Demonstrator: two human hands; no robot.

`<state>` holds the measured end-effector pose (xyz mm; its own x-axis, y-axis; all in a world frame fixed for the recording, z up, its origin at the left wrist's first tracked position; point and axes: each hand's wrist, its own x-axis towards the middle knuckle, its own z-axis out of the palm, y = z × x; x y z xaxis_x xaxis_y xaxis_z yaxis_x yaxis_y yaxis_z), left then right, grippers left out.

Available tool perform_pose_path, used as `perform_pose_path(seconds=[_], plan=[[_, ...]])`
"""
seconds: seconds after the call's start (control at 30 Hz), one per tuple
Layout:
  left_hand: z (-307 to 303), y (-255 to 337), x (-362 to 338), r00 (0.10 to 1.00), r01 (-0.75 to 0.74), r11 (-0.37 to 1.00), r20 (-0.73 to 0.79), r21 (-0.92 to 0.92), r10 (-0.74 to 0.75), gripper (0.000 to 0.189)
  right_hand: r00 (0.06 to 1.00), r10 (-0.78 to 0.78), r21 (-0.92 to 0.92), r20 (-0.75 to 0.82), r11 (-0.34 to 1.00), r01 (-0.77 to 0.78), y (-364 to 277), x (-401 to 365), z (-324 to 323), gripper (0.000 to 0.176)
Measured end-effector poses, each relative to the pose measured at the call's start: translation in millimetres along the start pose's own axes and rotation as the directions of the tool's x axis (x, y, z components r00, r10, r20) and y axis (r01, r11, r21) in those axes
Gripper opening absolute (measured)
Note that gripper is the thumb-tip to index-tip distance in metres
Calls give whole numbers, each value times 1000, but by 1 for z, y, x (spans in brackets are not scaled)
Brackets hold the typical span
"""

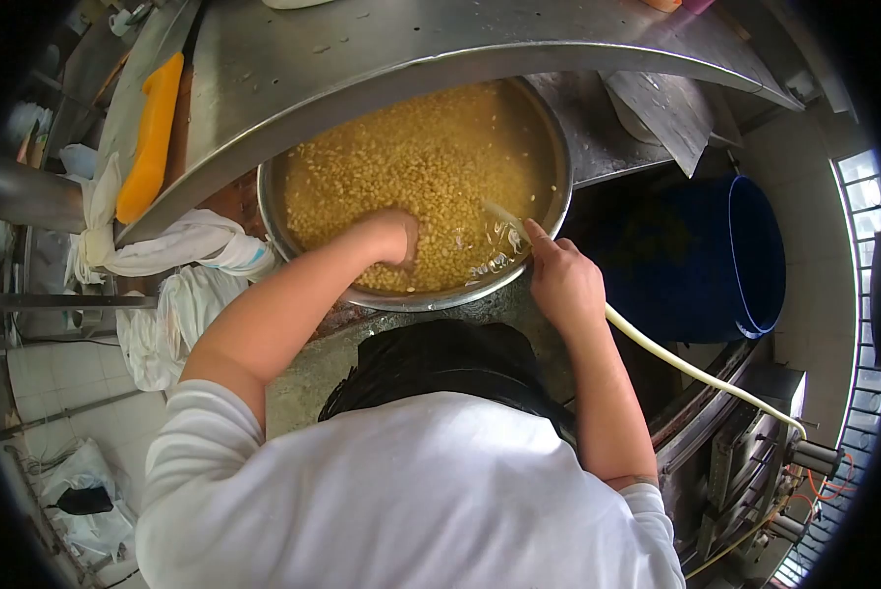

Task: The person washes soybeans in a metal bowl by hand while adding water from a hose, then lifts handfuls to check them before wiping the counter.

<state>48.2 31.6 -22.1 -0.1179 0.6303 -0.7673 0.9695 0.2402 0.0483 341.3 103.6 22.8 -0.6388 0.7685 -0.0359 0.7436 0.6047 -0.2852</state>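
A large round metal basin (pixel 267 211) holds cloudy yellow water and a mass of small pale yellow kernels (pixel 362 162), perhaps beans or corn. My left hand (pixel 398 238) is pushed into the kernels near the basin's front, its fingers hidden under them. At the basin's right rim, my right hand (pixel 566 283) is closed around a cream-coloured hose (pixel 681 363), with a finger stretched along it. The hose's end (pixel 504 214) points into the basin, and clear water ripples beside it.
A metal shelf (pixel 293 74) overhangs the basin's far side, with an orange-handled knife (pixel 152 137) at its left. A blue barrel (pixel 745 260) stands to the right. White cloth (pixel 190 245) hangs at left. Metal machinery (pixel 745 461) is at lower right.
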Motion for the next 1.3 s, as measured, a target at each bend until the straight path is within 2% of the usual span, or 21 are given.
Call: perform_pose_path(seconds=[0.1,0.17,0.23,0.27,0.33,0.4,0.5,0.6,0.67,0.77,0.9,0.97,1.0,1.03,1.07,1.1,1.13,1.17,1.3], plan=[[9,-12,52,995,19,1000,102,13,-21,48,999,-8,3,-34,1000,8,1,-1,2,54],[11,-13,62,986,42,999,159,8,-43,47,999,-12,-2,-42,1000,12,2,0,3,54],[17,-11,63,997,79,997,-15,17,-79,43,999,-17,-7,-49,1000,17,4,2,4,54],[18,-11,66,997,78,997,-14,19,-78,43,999,-11,-14,-52,1000,11,5,2,5,54],[24,-15,80,999,2,984,36,177,-8,43,999,-4,-19,-52,1000,3,6,3,6,54],[29,-21,89,999,-2,984,33,179,-4,42,998,-5,-26,-66,1000,3,7,4,7,55],[37,-25,97,998,59,997,5,54,-59,38,997,-2,-26,-75,1000,0,6,5,6,55],[46,-29,107,990,128,967,-37,-220,-139,35,998,10,-42,-63,999,-13,4,5,5,56],[52,-35,114,976,153,870,-66,-469,-207,33,998,7,-44,-64,999,-9,6,6,7,56],[50,-39,117,944,133,590,-80,-796,-320,31,998,11,-46,-60,999,-13,4,6,5,56],[36,-37,115,907,118,290,-16,-950,-422,28,997,0,-46,-72,999,-4,5,6,7,56],[30,-44,122,897,114,214,7,-970,-442,27,998,4,-45,-68,999,-7,5,6,7,56],[30,-59,137,978,48,890,-158,-454,-133,29,998,6,-43,-66,999,-9,5,5,6,55],[36,-66,153,995,-38,999,-93,-38,34,30,998,5,-44,-65,999,-8,4,5,6,55],[41,-74,168,979,-177,913,-26,368,200,31,998,7,-44,-61,999,-10,4,5,5,55],[50,-77,186,997,-8,929,-79,-370,-22,36,998,9,-43,-57,999,-11,4,6,5,55],[54,-78,189,975,125,409,35,-904,-220,41,998,7,-44,-57,999,-10,4,6,5,55],[57,-81,191,975,125,407,35,-905,-220,41,999,9,-49,-53,999,-12,4,6,5,55],[52,-90,166,983,-22,358,-86,-933,-164,67,998,4,-32,-62,999,-6,5,5,5,55]])
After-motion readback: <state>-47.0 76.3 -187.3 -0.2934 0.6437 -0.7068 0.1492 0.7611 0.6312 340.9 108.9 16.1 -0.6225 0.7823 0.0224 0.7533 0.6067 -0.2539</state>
